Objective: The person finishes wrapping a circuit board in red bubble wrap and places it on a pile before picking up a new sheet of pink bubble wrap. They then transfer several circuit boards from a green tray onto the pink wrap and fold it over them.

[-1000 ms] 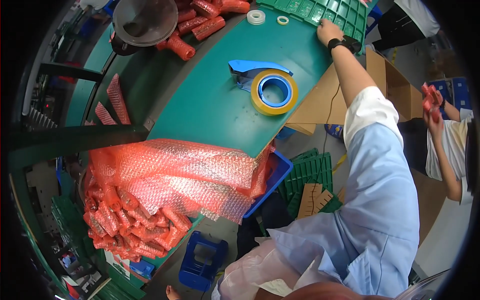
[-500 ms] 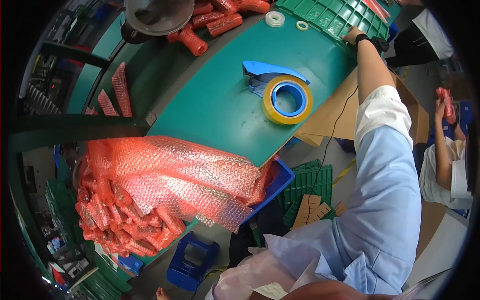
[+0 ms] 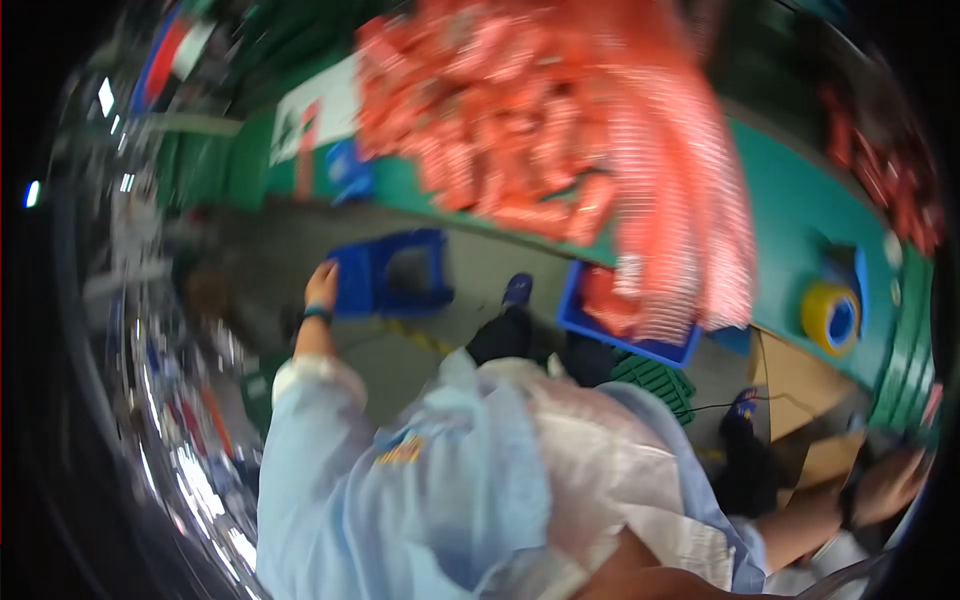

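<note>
My left hand (image 3: 322, 287) hangs low at the left, beside the edge of a blue plastic stool (image 3: 350, 280); its blurred fingers do not show whether they touch it. At the far right, my right hand (image 3: 890, 487) reaches to the near end of a green compartment tray (image 3: 900, 350). Its fingers seem closed on the tray's edge, though they are smeared. A blue tape dispenser with a yellow tape roll (image 3: 818, 318) stands on the green table near that tray. Sheets of red bubble wrap (image 3: 680, 190) drape over the table's front edge.
Many red bubble-wrapped rolls (image 3: 490, 120) are heaped on the green table (image 3: 770, 200). Beneath the hanging sheets stands a blue bin (image 3: 640, 345). Green crates (image 3: 655, 378), a cardboard box (image 3: 800, 385) and a black cable (image 3: 730, 405) are below the table.
My view has swung to the left, so the heap and stool sit higher and further right. My left hand and forearm now show well; my right hand is still at the tray.
</note>
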